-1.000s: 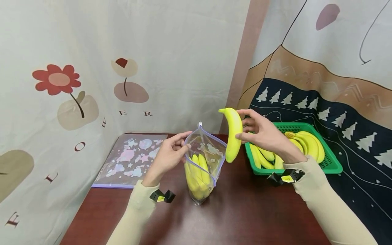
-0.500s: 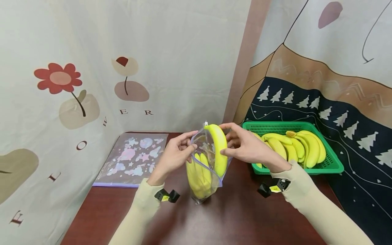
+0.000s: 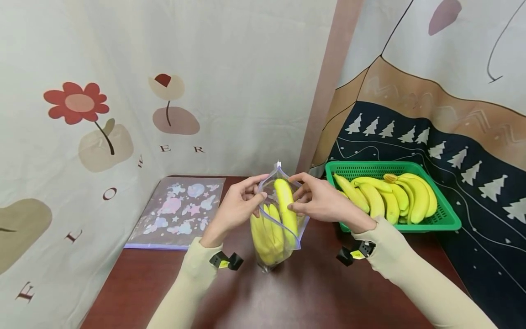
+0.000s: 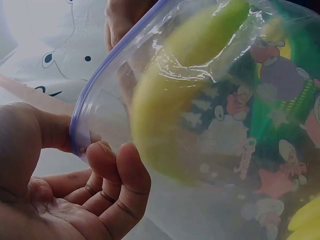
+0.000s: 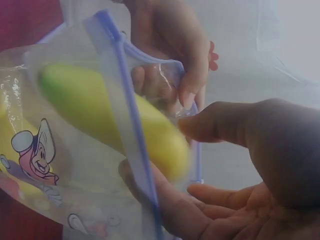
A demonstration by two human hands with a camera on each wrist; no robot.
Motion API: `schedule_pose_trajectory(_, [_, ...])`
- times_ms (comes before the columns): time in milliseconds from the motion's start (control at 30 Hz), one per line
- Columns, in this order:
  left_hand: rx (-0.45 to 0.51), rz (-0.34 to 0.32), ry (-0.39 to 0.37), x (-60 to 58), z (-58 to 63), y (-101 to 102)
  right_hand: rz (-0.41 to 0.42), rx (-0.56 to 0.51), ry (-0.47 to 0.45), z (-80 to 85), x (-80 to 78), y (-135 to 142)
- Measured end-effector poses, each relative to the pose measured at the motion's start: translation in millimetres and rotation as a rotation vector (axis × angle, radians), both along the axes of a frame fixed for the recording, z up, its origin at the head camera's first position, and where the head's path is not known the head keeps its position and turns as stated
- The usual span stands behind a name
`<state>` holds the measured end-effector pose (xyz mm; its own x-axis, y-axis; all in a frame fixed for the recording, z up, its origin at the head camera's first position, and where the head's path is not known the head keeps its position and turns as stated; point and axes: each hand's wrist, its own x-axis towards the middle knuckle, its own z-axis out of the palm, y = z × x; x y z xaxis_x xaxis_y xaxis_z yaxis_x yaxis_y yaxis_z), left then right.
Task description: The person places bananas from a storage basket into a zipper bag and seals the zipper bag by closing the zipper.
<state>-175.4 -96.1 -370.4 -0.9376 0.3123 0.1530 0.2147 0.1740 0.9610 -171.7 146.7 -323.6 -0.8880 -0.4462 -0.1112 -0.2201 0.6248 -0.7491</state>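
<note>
Banana [image 3: 286, 203] first, as my feed shows it: it leans inside the clear zip bag [image 3: 299, 241], green-tinged end lower down within the film and the other end up at the mouth. I see the right hand [image 3: 322, 199] at that upper end, its fingers set narrow about the fruit, thumb to one side, holding it; how firm that grip is I cannot tell. Holding it by the top makes sense to me, since the lower end is then free to pass the rim. Across the mouth, the left hand [image 3: 235, 206] pinches the bag's purple rim between thumb and fingers, I judge to stop the soft film folding over the gap. Left of the leaning fruit, the packed bananas [image 3: 264, 242] probably weigh the bag down and help it stand roughly upright over the counter [image 3: 328, 288]; I cannot make out whether its base touches. To the right, the green basket [image 3: 435, 226] holds the loose bananas [image 3: 371, 197], a short reach from the right hand, I'd say. Over to the left, the flat patterned bag [image 3: 174, 206] lies on the counter, clear of both wrists.
</note>
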Motion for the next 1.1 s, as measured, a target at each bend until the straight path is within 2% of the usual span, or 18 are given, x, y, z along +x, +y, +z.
schedule_pose_trajectory(200, [0.011, 0.015, -0.005, -0.5, 0.5, -1, 0.064, -0.052, 0.011, -2.4, -0.7, 1])
schedule_pose_trajectory(400, [0.011, 0.025, -0.016, 0.2, 0.1, -3, 0.052, -0.084, 0.055, -0.1, -2.4, 9])
schedule_pose_trajectory(667, [0.027, 0.036, -0.023, 1.4, -0.6, -6, 0.069, -0.11, 0.187, 2.8, -3.6, 24])
schedule_pose_trajectory(800, [0.035, 0.042, -0.031, 0.7, -1.6, -7, 0.071, -0.095, 0.244, 2.3, -7.1, 35])
schedule_pose_trajectory(900, [0.032, 0.05, -0.033, 0.8, -2.5, -9, 0.039, -0.054, 0.278, 0.5, -11.5, 44])
schedule_pose_trajectory(1100, [0.026, 0.062, -0.033, 0.0, -3.0, -11, -0.027, 0.058, 0.263, -5.2, -26.3, 65])
